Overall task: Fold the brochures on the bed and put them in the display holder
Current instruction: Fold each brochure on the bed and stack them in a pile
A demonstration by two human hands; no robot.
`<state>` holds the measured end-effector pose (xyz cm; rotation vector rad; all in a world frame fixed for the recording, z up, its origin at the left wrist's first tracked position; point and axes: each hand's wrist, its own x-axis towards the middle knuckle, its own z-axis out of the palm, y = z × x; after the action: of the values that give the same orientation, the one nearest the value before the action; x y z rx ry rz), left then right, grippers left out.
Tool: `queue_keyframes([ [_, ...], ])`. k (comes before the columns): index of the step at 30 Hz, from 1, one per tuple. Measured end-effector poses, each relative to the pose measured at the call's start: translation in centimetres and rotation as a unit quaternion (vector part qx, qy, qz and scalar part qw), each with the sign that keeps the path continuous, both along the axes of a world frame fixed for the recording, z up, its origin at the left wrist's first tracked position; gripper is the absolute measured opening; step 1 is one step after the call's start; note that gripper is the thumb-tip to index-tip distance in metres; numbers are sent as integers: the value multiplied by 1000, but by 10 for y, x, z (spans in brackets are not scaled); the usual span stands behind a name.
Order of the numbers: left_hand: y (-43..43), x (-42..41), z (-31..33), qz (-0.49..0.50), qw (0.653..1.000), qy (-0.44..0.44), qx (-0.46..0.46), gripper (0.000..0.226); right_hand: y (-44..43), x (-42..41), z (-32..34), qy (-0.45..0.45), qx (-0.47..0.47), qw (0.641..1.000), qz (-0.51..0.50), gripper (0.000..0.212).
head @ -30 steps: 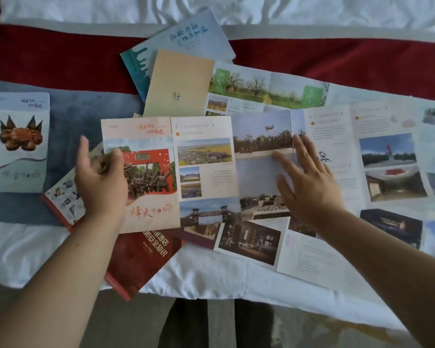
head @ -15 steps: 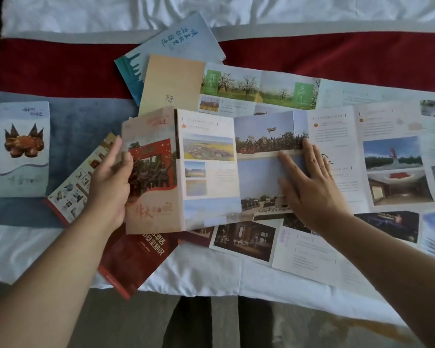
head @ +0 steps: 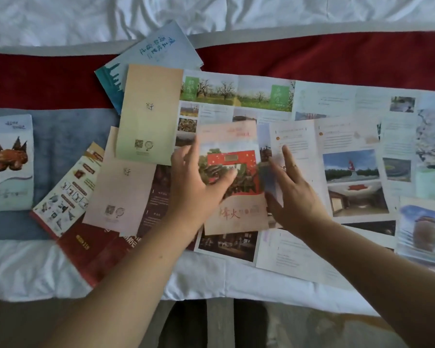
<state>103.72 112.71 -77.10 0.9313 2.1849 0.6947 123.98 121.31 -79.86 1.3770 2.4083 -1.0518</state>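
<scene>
Fingers (head: 192,152) and thumb of the left hand (head: 191,189) pinch the red-fronted cover panel (head: 236,217), which lies folded over the inner pages of the long brochure (head: 349,146). Beside it the right hand (head: 296,199) is over those pages, fingers straight and spread. The brochure stretches rightward across the bed (head: 23,270) among other leaflets (head: 148,114).

Two hands (head: 196,189), roughly seven brochures (head: 9,162).

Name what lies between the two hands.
Head view: the brochure's red-gate cover panel lies between the left hand and the right hand.
</scene>
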Motion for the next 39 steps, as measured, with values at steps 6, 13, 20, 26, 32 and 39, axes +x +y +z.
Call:
queue_keyframes([
  [6, 21, 42, -26, -133, 975, 130, -118, 86, 21, 30, 5, -63, 6, 997, -49, 75],
  [13, 40, 87, -30, -143, 964, 132, -179, 105, 31, 83, -1, -77, 79, 993, -51, 65],
  [20, 40, 91, -44, -195, 944, 198, -179, 94, 30, 112, -17, -45, 73, 996, -35, 58],
  [26, 41, 76, -33, -153, 961, 181, -140, 102, 33, 98, -11, -53, 39, 997, -32, 70],
  [32, 36, 52, -23, -109, 983, 121, -85, 111, 20, 66, -7, -65, 23, 997, 22, 73],
  [39, 2, 23, -25, -94, 979, 146, -104, 120, 0, 29, -10, -69, 39, 996, 31, 67],
])
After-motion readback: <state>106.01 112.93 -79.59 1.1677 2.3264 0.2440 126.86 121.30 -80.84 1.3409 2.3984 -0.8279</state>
